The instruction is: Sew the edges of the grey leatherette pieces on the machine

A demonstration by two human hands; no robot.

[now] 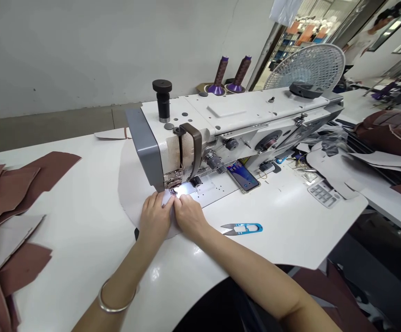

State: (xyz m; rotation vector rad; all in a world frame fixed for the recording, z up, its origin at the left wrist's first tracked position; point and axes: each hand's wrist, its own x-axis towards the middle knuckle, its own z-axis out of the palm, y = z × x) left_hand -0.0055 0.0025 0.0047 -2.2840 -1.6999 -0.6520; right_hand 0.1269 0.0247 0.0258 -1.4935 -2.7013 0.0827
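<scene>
The left hand (pixel 155 214) and the right hand (pixel 189 214) are side by side, with their thumbs almost touching. The fingers of both are bent and bunched together on a flat, pale grey sheet with a round edge (pixel 131 203). They press on it, but I cannot tell if they pinch it too. The sheet lies under the hands and sticks out past the left one. A shiny silver bangle (pixel 112 310) is on the left arm.

Just past the fingertips is the small metal foot (pixel 173 179) of a big white and grey sewing machine (pixel 235 110), with a bright light shining there. It looks like the step now is lining up the sheet or sewing it. I cannot see the needle tip or any stitches. The next move seems to need both hands to keep the sheet flat, guide it slowly past the foot, and keep fingers away from the needle.

To the right of the hands, well apart, thread snips with a blue handle (pixel 237 228) lie on the smooth white bench (pixel 82 221). Farther up on that side is a dark-screened phone (pixel 243 176). Well to the left of the hands are flat reddish-brown pieces (pixel 51 170). Far beyond the hands, behind the machine, stand two tall brown thread spools on purple bases (pixel 221 71).
</scene>
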